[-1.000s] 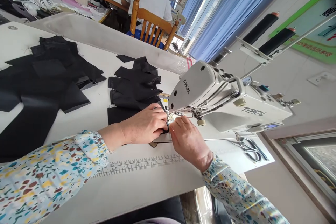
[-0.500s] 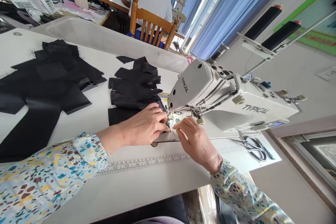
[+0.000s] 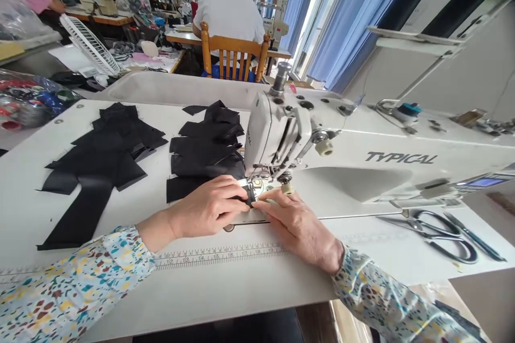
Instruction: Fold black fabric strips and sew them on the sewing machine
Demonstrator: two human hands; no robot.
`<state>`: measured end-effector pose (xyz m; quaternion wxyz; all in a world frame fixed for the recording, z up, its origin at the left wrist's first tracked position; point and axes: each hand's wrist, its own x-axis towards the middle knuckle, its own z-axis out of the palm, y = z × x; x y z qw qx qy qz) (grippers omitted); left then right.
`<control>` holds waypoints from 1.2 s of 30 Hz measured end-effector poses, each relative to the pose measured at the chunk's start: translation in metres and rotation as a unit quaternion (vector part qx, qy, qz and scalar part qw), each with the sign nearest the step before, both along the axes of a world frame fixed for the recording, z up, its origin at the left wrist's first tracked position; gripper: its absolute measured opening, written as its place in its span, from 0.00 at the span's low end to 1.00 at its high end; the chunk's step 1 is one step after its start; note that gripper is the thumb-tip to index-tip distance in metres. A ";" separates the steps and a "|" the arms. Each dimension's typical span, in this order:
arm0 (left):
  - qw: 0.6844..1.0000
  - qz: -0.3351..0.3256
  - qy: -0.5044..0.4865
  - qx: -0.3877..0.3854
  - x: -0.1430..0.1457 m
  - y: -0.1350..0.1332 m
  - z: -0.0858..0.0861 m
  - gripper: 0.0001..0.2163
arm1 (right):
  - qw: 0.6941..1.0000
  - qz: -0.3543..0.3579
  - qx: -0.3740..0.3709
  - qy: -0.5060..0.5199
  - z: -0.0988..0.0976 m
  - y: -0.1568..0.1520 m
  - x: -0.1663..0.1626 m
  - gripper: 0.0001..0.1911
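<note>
My left hand (image 3: 209, 208) and my right hand (image 3: 300, 225) meet at the needle area of a white sewing machine (image 3: 362, 158). Both pinch a small black fabric piece (image 3: 248, 196) lying under the presser foot (image 3: 257, 185). The fingers of each hand are closed on that piece, the left from the left side, the right from the front right. A stack of black fabric pieces (image 3: 205, 150) lies just behind my left hand on the white table (image 3: 225, 278).
More black fabric pieces (image 3: 100, 161) are spread at the left of the table. Scissors (image 3: 438, 233) lie at the right under the machine arm. A printed ruler (image 3: 217, 254) runs along the table front. A person in white sits on a wooden chair (image 3: 233, 56) behind.
The view has levelled and swung left. My right hand has come back down onto the black piece at the presser foot; my left hand has stayed there.
</note>
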<state>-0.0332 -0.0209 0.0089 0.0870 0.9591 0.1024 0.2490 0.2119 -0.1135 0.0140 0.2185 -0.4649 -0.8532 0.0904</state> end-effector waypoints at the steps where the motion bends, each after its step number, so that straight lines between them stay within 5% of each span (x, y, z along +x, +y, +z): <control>1: 1.000 0.004 0.001 -0.018 0.002 0.001 0.002 0.12 | 1.000 0.001 -0.003 0.015 -0.001 0.000 0.001 0.19; 7: 0.994 0.039 0.084 -0.053 0.027 0.019 0.016 0.10 | 0.995 -0.050 -0.045 0.070 -0.003 0.000 -0.003 0.13; 14: 0.986 0.021 0.084 -0.144 0.026 0.033 0.009 0.16 | 0.984 -0.136 -0.061 0.100 -0.004 0.001 -0.019 0.06; 36: 0.994 0.017 -0.031 -0.099 0.035 0.032 -0.015 0.08 | 0.967 -0.253 0.009 0.017 -0.008 0.006 -0.047 0.07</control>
